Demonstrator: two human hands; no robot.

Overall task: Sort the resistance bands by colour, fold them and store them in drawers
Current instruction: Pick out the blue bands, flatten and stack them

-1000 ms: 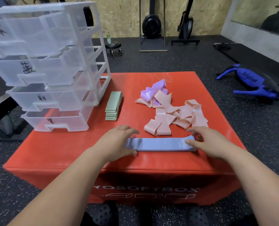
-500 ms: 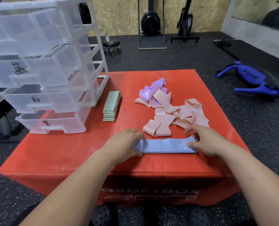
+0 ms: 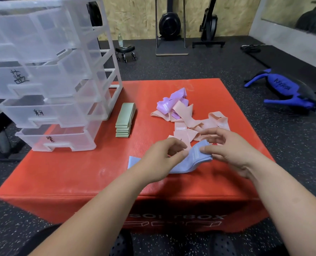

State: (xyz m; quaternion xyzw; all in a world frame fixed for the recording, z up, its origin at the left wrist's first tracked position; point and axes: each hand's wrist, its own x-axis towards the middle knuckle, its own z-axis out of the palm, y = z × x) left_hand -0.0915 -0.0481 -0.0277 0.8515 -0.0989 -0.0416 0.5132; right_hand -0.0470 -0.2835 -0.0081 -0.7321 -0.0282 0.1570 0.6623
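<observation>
Blue band (image 3: 196, 159) end lifted since earlier, folding leftward.
I see left hand (image 3: 159, 159) and right hand (image 3: 233, 152) pinching it; limp, hold by ends.

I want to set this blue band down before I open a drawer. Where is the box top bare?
Bare: the front-left corner of the red box, between the drawer unit and the near edge; also the strip between the green stack and the pink bands. Crowded: the right half, with purple bands too.
</observation>
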